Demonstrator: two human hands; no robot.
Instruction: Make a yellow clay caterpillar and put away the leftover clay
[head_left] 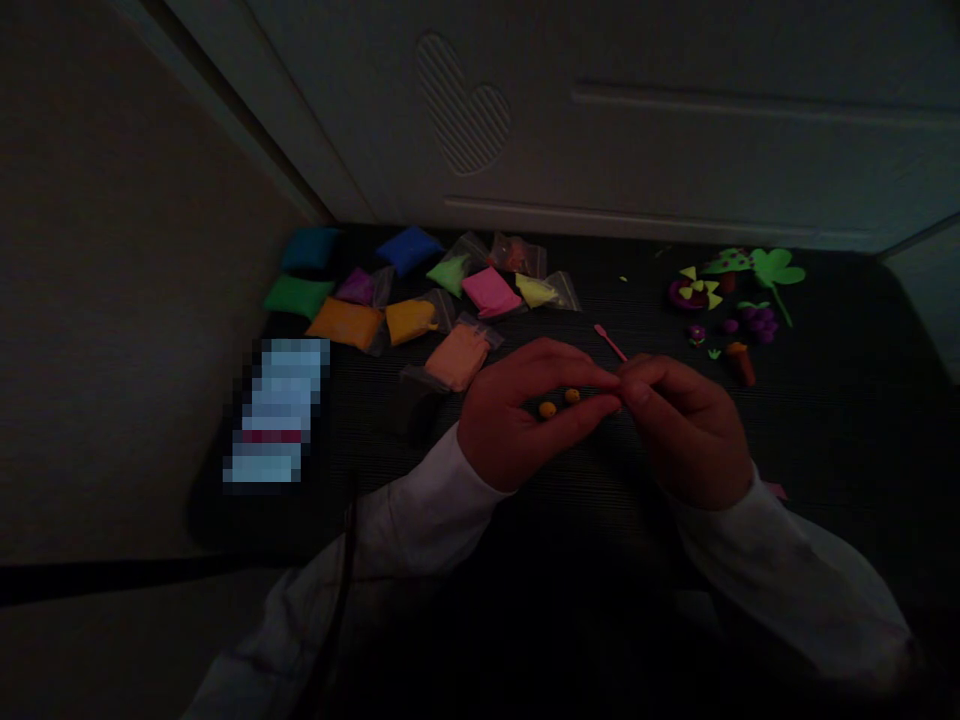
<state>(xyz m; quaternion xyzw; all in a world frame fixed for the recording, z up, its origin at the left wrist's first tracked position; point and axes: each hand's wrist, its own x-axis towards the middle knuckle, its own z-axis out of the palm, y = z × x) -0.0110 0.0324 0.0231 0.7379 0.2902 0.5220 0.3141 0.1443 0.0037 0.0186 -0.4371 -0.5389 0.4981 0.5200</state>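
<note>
My left hand [525, 415] and my right hand [682, 425] meet fingertip to fingertip above the dark table. Both are pinched closed, and whatever lies between the fingertips is too small and dim to make out. Two small orange-yellow clay balls, one nearer [547, 410] and one slightly farther [572, 396], rest on the table, seen through the gap between my left thumb and fingers. Just beyond the fingertips lies a pink modelling tool [610, 342], its lower end hidden behind my right hand.
Bags of coloured clay, among them a peach one [457, 355] and an orange one [346, 323], spread across the left and back. A lit phone [277, 410] lies at left. Finished clay pieces stand at right: purple grapes [757, 322], a purple bowl [686, 294], a green flower shape [778, 268].
</note>
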